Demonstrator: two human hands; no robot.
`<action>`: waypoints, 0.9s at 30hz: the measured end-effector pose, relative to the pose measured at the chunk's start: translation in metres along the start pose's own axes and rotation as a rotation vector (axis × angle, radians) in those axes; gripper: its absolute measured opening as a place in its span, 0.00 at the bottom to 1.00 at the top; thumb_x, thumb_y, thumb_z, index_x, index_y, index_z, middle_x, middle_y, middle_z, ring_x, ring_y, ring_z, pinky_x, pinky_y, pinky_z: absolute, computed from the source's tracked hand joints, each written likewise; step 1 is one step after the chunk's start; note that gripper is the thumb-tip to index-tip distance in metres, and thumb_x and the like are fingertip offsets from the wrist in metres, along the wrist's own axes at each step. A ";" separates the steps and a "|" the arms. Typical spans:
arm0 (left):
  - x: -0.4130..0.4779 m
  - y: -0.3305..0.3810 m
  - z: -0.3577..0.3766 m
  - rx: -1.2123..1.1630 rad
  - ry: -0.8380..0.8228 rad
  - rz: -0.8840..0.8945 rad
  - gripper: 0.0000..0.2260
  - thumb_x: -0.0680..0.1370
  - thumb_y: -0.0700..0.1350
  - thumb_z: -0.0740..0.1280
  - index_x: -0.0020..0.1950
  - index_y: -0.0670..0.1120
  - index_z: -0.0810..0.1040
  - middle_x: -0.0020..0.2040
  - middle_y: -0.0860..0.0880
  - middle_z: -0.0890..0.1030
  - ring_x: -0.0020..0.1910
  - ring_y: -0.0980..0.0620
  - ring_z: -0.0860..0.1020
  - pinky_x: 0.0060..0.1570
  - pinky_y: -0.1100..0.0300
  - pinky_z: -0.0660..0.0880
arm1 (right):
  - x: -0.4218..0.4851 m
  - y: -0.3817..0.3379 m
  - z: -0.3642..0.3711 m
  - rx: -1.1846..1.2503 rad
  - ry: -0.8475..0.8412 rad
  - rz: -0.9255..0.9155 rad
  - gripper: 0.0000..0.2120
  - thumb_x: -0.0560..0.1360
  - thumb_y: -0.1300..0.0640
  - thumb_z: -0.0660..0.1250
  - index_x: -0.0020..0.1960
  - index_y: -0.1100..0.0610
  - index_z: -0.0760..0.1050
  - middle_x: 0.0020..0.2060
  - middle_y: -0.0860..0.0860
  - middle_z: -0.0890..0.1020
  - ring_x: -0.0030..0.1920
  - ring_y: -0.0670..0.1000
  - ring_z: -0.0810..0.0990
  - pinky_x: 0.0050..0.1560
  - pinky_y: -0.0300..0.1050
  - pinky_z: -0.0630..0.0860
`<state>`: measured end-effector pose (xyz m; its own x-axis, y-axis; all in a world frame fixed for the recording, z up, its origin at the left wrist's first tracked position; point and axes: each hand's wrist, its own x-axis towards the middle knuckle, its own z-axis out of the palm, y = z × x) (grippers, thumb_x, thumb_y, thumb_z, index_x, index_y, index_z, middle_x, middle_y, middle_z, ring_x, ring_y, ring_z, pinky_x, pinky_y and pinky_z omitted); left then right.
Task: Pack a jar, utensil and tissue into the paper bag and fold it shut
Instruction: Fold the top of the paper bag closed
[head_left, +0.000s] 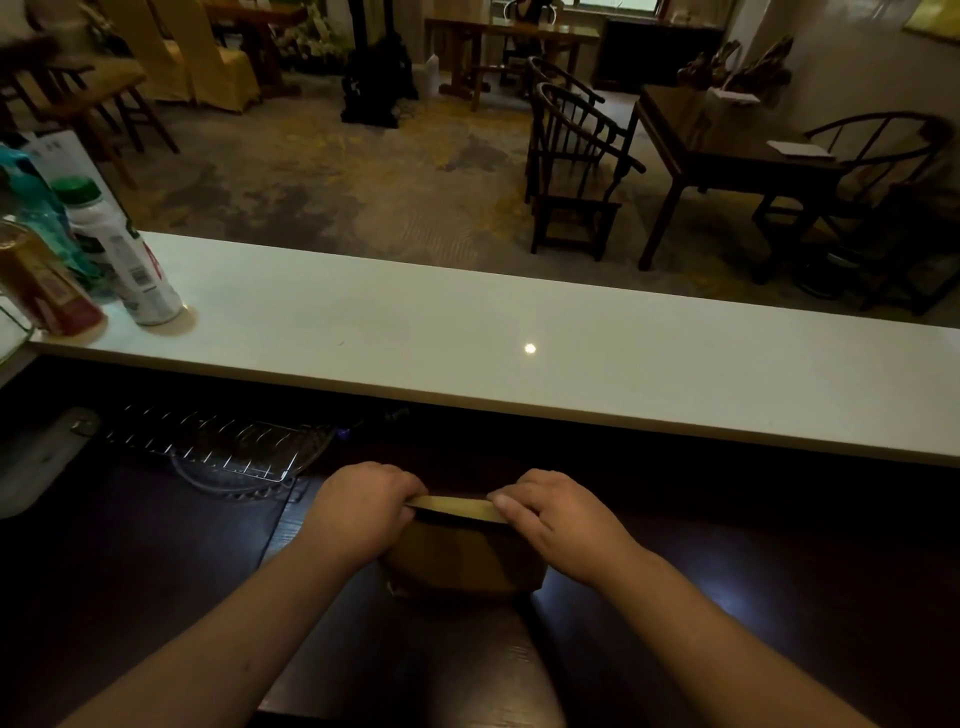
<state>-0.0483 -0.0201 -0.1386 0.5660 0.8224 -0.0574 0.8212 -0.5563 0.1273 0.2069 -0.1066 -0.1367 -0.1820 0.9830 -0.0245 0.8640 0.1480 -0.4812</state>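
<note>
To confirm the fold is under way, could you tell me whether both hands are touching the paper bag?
Touching. The head view shows the left hand and right hand each pinching an end of the folded top strip of the paper bag.

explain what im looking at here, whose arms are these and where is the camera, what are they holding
There is no machine here. The single picture comes from a camera worn on a person's head, looking forward and down, so the two bare arms are the wearer's own. The left hand and right hand pinch the folded top edge of a brown paper bag standing on a dark table. What is inside the bag cannot be seen. Behind it runs a white counter with bottles at its left end. A wire rack lies lower left.
</note>
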 end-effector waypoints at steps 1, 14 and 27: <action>0.001 0.000 0.000 -0.009 0.003 0.006 0.13 0.76 0.50 0.66 0.58 0.59 0.84 0.50 0.55 0.85 0.52 0.52 0.80 0.51 0.53 0.78 | 0.001 0.001 0.001 -0.032 -0.011 0.011 0.19 0.82 0.38 0.58 0.65 0.44 0.78 0.52 0.43 0.80 0.53 0.45 0.75 0.52 0.44 0.74; 0.003 0.006 -0.006 0.272 -0.120 0.116 0.18 0.82 0.60 0.59 0.55 0.50 0.80 0.54 0.49 0.83 0.53 0.46 0.80 0.51 0.51 0.74 | 0.006 0.009 0.001 -0.232 -0.089 0.067 0.12 0.80 0.42 0.63 0.52 0.47 0.80 0.45 0.45 0.81 0.45 0.48 0.78 0.44 0.49 0.77; 0.003 -0.014 0.003 0.019 -0.047 0.021 0.14 0.82 0.57 0.61 0.49 0.49 0.81 0.48 0.49 0.82 0.47 0.48 0.81 0.45 0.52 0.76 | -0.002 0.027 -0.009 -0.271 -0.087 0.126 0.15 0.82 0.43 0.62 0.44 0.51 0.78 0.38 0.47 0.80 0.40 0.49 0.78 0.39 0.47 0.75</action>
<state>-0.0583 -0.0101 -0.1431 0.5856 0.8043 -0.1012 0.8100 -0.5759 0.1104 0.2347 -0.1041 -0.1420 -0.0954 0.9841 -0.1499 0.9738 0.0611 -0.2192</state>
